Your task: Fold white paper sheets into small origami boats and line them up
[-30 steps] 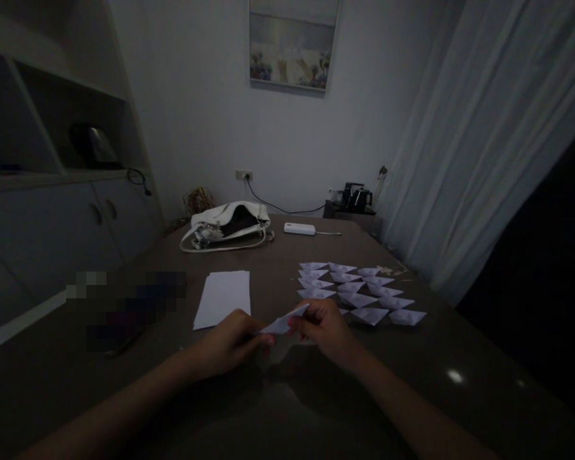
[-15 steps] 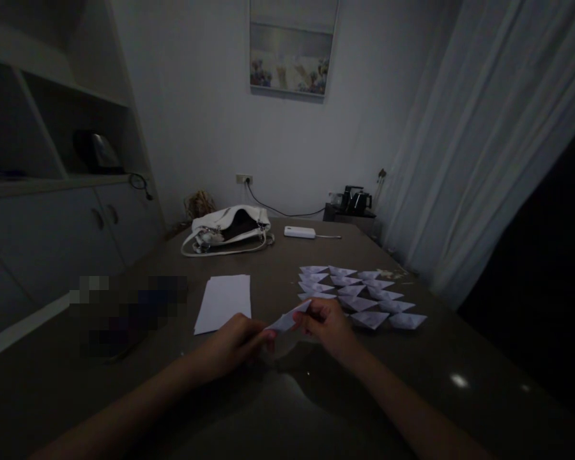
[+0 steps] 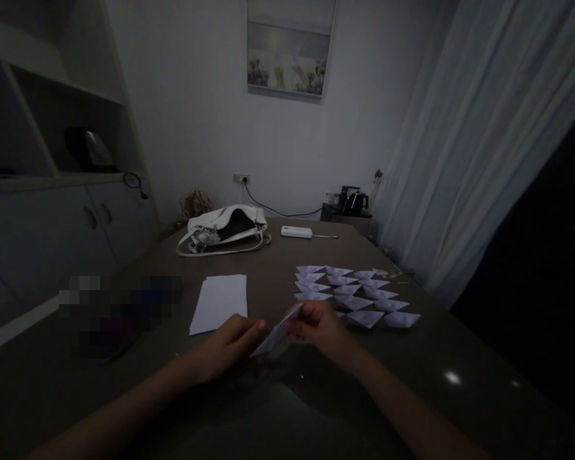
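A partly folded white paper (image 3: 276, 333) is held just above the table between both hands. My left hand (image 3: 232, 345) grips its lower left end, the thumb on top and the other fingers mostly hidden behind it. My right hand (image 3: 319, 326) pinches its upper right end between thumb and fingers. Right beyond my right hand, several folded paper boats (image 3: 364, 318) stand in rows; the nearest ones are partly hidden by that hand. Just past my left hand lies a stack of white paper sheets (image 3: 220, 300).
On the far part of the dark table (image 3: 287, 421) lie a white handbag (image 3: 225, 233) and a white power bank (image 3: 296, 232) with a short cable. A blurred-out patch covers something at the left. White curtains (image 3: 436, 140) hang along the right side.
The folded paper has tilted more steeply, its left end now lower. My left thumb has shifted along it, while my right hand keeps its pinch. The view has moved slightly.
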Demonstrator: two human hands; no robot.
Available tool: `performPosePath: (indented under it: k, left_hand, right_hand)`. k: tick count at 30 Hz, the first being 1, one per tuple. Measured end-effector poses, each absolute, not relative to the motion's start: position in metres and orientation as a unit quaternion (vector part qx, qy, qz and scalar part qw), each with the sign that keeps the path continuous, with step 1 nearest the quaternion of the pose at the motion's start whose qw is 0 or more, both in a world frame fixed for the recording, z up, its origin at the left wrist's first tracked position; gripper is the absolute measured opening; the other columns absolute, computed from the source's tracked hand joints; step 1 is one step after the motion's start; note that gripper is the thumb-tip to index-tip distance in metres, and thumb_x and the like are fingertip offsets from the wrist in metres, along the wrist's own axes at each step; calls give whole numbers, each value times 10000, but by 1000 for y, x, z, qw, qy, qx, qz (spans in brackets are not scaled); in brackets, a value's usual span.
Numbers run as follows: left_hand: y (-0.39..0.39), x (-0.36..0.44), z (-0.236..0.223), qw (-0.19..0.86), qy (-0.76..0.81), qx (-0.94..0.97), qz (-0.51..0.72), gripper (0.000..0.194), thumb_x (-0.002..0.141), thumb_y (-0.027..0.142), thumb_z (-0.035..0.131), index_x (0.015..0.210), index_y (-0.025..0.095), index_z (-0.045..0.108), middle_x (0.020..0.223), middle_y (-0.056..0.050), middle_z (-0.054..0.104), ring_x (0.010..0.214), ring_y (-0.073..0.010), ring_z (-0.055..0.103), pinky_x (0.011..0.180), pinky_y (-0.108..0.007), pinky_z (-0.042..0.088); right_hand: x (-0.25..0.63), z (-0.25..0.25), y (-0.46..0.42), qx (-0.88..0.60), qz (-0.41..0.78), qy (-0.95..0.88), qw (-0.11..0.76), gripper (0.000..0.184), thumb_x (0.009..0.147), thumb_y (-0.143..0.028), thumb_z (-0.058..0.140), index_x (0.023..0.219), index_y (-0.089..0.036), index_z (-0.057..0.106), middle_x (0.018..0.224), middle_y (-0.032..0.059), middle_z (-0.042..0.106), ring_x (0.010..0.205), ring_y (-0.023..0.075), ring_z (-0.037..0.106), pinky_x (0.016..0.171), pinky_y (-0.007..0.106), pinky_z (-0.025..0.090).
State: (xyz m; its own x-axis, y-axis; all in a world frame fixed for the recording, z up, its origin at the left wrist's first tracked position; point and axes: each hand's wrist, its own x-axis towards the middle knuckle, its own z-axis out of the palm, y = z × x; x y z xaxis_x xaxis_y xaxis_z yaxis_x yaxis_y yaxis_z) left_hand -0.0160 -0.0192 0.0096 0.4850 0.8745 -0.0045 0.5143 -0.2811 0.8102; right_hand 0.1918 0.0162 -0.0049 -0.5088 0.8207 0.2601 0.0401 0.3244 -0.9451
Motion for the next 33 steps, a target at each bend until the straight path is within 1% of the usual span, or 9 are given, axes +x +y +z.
performPosePath:
  k: [2, 6, 9, 11, 13, 15, 20, 25, 33]
  left_hand:
    - [-19, -15, 10, 422, 449, 750, 239, 587, 886, 585, 314, 770, 113, 644, 648, -8, 582, 602, -137, 497, 536, -209, 385]
    - [-16, -15, 8, 473, 410, 742, 242, 461, 860, 528, 447, 855, 111, 646, 776, -35, 646, 710, -165, 551, 618, -225, 414]
    - [-12, -14, 6, 459, 416, 747, 242, 412, 834, 495, 510, 878, 110, 650, 794, -45, 659, 739, -181, 573, 644, -243, 428]
    - [-10, -14, 5, 438, 423, 755, 243, 386, 824, 473, 533, 892, 112, 651, 798, -45, 660, 748, -184, 579, 653, -250, 435]
    - [-9, -14, 5, 420, 427, 760, 252, 367, 825, 463, 537, 892, 120, 651, 799, -42, 660, 749, -184, 584, 656, -254, 442]
    - [-9, -14, 5, 405, 431, 761, 267, 359, 825, 464, 543, 900, 129, 646, 803, -40, 661, 747, -185, 588, 657, -259, 446]
    - [-9, -15, 3, 405, 420, 760, 288, 337, 818, 455, 568, 920, 137, 618, 839, -46, 670, 772, -193, 606, 679, -272, 458]
    - [-9, -14, 3, 394, 426, 763, 283, 308, 816, 415, 587, 939, 134, 623, 859, -56, 680, 781, -195, 618, 691, -282, 467]
    - [-7, -13, -1, 413, 424, 744, 311, 266, 779, 377, 638, 904, 145, 602, 850, -49, 681, 784, -194, 632, 704, -302, 481]
  right_hand:
    - [191, -6, 14, -278, 511, -721, 376, 238, 737, -382, 681, 777, -151, 638, 646, -7, 593, 560, 95, 525, 526, 206, 416]
    - [191, -6, 13, -275, 499, -728, 380, 182, 765, -339, 661, 810, -163, 656, 697, 5, 619, 590, 98, 540, 547, 208, 420]
    - [192, -5, 14, -290, 469, -742, 381, 150, 767, -304, 657, 833, -169, 665, 738, 14, 635, 637, 111, 567, 573, 217, 432]
    - [192, -5, 14, -296, 457, -747, 381, 192, 759, -292, 665, 912, -178, 663, 781, 20, 645, 669, 118, 581, 594, 226, 446]
    - [191, -4, 13, -300, 463, -743, 379, 301, 738, -298, 686, 1013, -185, 639, 832, 29, 654, 701, 126, 594, 615, 237, 462]
    - [190, -4, 12, -300, 474, -737, 378, 379, 710, -311, 712, 1055, -184, 620, 868, 39, 659, 724, 134, 603, 636, 250, 475]
    - [188, -7, 12, -303, 483, -731, 374, 341, 698, -347, 720, 975, -160, 648, 838, 44, 667, 729, 146, 610, 660, 268, 477]
    - [188, -9, 13, -314, 484, -730, 366, 317, 702, -339, 717, 957, -158, 663, 830, 48, 676, 720, 148, 612, 664, 272, 472]
    - [187, -15, 15, -347, 461, -738, 351, 262, 698, -342, 718, 842, -129, 670, 738, 39, 652, 670, 139, 586, 609, 241, 443]
